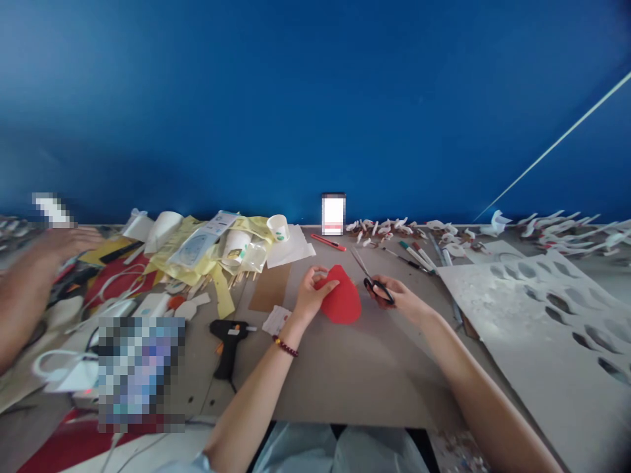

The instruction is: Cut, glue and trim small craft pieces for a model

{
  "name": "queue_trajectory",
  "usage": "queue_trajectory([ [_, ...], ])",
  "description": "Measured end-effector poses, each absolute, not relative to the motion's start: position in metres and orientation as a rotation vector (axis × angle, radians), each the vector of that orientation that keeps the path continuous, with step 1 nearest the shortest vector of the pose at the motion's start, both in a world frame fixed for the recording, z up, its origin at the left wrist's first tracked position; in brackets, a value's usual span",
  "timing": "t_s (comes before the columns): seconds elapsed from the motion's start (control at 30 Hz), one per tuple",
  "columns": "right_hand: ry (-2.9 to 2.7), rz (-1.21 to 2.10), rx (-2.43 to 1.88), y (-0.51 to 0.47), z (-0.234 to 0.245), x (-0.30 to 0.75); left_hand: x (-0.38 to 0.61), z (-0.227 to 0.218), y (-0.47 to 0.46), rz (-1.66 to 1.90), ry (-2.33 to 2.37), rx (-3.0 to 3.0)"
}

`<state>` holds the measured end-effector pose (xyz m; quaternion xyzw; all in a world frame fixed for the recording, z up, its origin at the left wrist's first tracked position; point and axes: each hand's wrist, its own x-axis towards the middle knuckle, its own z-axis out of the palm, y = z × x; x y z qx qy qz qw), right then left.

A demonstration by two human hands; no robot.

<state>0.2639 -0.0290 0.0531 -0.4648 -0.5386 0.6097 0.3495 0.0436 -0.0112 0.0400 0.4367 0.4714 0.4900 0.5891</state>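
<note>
My left hand [314, 291] pinches a rounded piece of red paper [344, 299] by its upper left side, thumb on top, just above the table. To its right, my right hand [394, 294] is wrapped round the black handles of a pair of scissors [378, 289]. The metal blades point up and left, away from me, and look slightly parted. They are apart from the red piece, close to its upper right edge. A brown card piece [270, 288] and a small white printed packet [276, 319] lie left of my left hand.
A black glue gun [229, 341] lies at left. Paper cups [278, 228] and yellow paper pile up behind it. A red cutter [328, 242] and markers [417, 255] lie at the back. A white board with cut-outs [517, 341] covers the right. Another person's arm [29, 289] reaches in at far left.
</note>
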Motion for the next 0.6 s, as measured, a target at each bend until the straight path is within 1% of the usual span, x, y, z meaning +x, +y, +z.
queue_trajectory([
  [0.23, -1.46, 1.552, -1.381, -0.026, 0.046, 0.267, 0.043, 0.037, -0.013, 1.168, 1.028, 1.11],
  [0.6, -1.468, 1.579, -1.293, -0.027, 0.034, 0.268, 0.047, 0.039, -0.019, 1.184, 1.037, 1.143],
])
